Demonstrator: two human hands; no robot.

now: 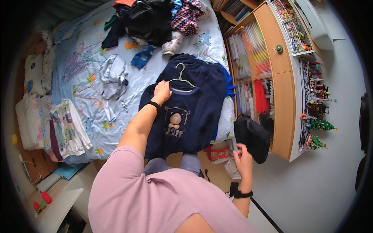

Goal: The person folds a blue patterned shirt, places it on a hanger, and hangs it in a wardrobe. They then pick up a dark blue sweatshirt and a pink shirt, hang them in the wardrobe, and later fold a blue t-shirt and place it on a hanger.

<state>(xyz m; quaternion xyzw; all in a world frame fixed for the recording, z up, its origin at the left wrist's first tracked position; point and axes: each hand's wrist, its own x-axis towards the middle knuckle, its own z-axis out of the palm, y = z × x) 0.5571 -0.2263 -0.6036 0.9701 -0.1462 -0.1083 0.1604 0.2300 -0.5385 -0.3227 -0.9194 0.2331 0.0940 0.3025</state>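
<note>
A navy sweatshirt [201, 116] with a bear print lies spread at the bed's near edge. A pale green clothes hanger [180, 76] sits in its neckline, hook pointing away from me. My left hand [162, 91] grips the sweatshirt at the shoulder beside the collar, over one arm of the hanger. Off the bed's right corner, my right hand [243, 158] has bent fingers beside a small grey object [232, 144]; whether it holds that object is unclear. Navy trousers [201, 65] lie beyond the sweatshirt, with a bright blue garment [229, 83] partly beneath.
A heap of clothes [151, 20] lies at the far end of the bed [87, 119]. A white-grey garment [113, 75], loose hangers [77, 59] and a hung white top [70, 128] are leftward. A black bag [251, 137] stands by the wooden cabinet [282, 110].
</note>
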